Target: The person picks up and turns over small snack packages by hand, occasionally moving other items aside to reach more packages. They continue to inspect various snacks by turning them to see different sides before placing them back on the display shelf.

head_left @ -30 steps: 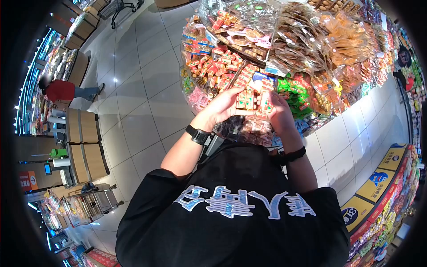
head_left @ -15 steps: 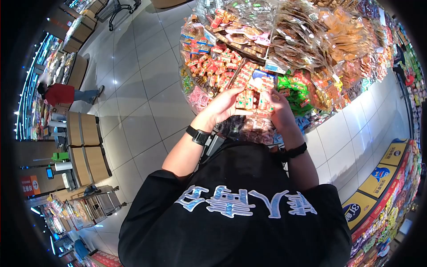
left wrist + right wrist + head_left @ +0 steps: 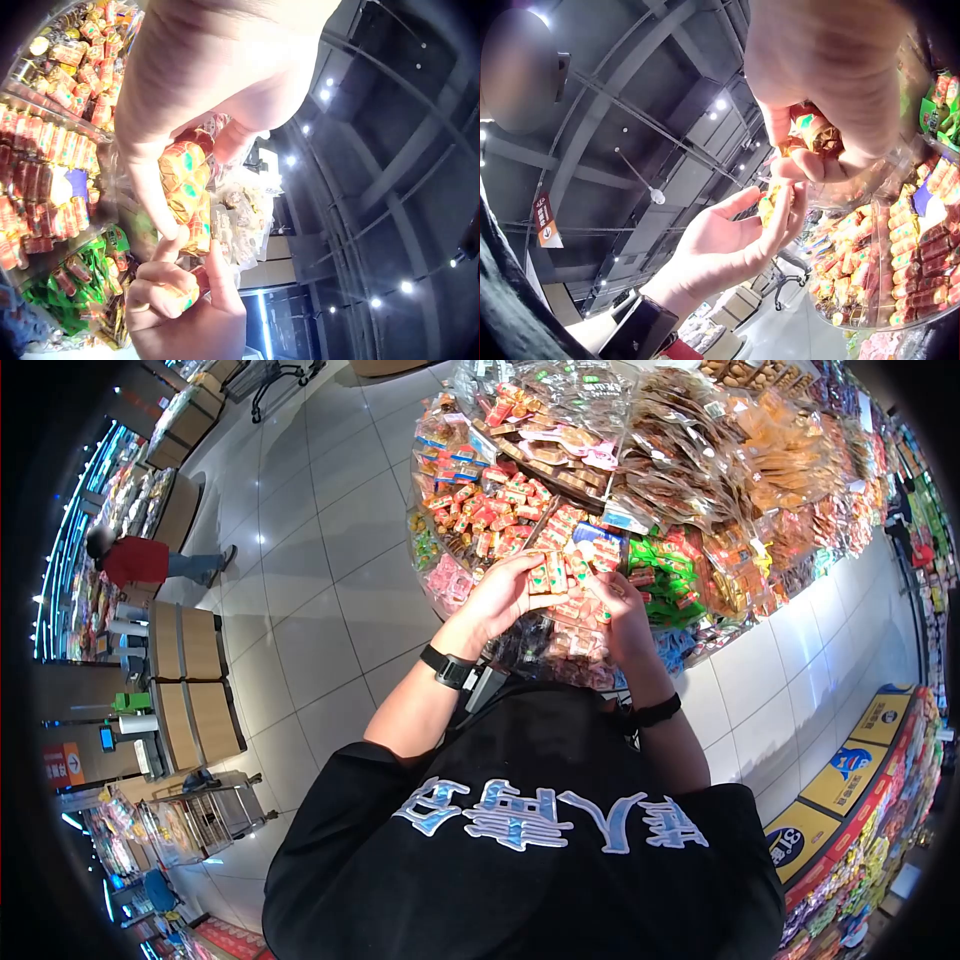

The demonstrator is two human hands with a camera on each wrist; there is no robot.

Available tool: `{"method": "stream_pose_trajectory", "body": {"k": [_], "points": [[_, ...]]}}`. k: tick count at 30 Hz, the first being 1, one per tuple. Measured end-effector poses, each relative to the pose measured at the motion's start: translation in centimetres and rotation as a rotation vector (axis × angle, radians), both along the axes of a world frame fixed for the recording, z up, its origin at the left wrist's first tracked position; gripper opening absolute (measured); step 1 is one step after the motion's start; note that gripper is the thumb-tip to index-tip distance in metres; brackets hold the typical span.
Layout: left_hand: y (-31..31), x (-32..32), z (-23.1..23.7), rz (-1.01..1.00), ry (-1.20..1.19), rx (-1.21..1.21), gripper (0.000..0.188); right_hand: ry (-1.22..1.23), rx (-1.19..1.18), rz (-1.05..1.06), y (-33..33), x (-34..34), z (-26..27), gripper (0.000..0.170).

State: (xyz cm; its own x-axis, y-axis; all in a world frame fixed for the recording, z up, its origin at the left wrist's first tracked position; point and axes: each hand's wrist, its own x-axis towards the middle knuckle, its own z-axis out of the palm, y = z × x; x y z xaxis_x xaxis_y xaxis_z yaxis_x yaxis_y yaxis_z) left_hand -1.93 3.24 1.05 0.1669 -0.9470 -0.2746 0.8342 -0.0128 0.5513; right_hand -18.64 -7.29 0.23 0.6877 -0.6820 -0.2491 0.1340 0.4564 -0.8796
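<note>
My left hand (image 3: 497, 598) grips a small bundle of wrapped candies (image 3: 184, 180) between thumb and fingers, their gold and red wrappers with green marks lying side by side. Close beside it, my right hand (image 3: 630, 622) has its fingers curled around another wrapped candy (image 3: 815, 136) in matching red and gold. In the left wrist view, the right fingertips (image 3: 216, 259) come right up to the lower end of the bundle. Both hands are over the near side of a round candy display, above stacked rows of similar candies (image 3: 907, 259). Part of the right hand's candy is hidden by its fingers.
Loose red and gold candies (image 3: 500, 510) fill the compartment to the left, with green packets (image 3: 675, 580) to the right. Clear bags of brown snacks (image 3: 680, 445) lie farther back. A person in red (image 3: 138, 563) stands across the tiled floor (image 3: 300, 570) at left.
Both hands stay close together over the display. The left hand's bundle has shifted slightly upward in the head view, and the right hand's fingers have drawn a little lower beside it.
</note>
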Motion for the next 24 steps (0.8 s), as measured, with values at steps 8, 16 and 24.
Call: {"method": "stream_pose_trajectory", "body": {"k": [8, 16, 24], "points": [[0.2, 0.3, -1.0, -0.021, -0.009, 0.024, 0.028, 0.079, -0.162, 0.026, 0.1, 0.1, -1.4, 0.012], [0.3, -0.4, -1.5, -0.075, -0.188, 0.147, 0.015, 0.205, -0.378, 0.186, 0.6, -0.3, -1.9, 0.014], [0.4, -0.3, -1.9, 0.005, -0.198, 0.194, 0.019, -0.412, 0.475, 0.303, -2.1, -1.8, -1.8, 0.031]]}}
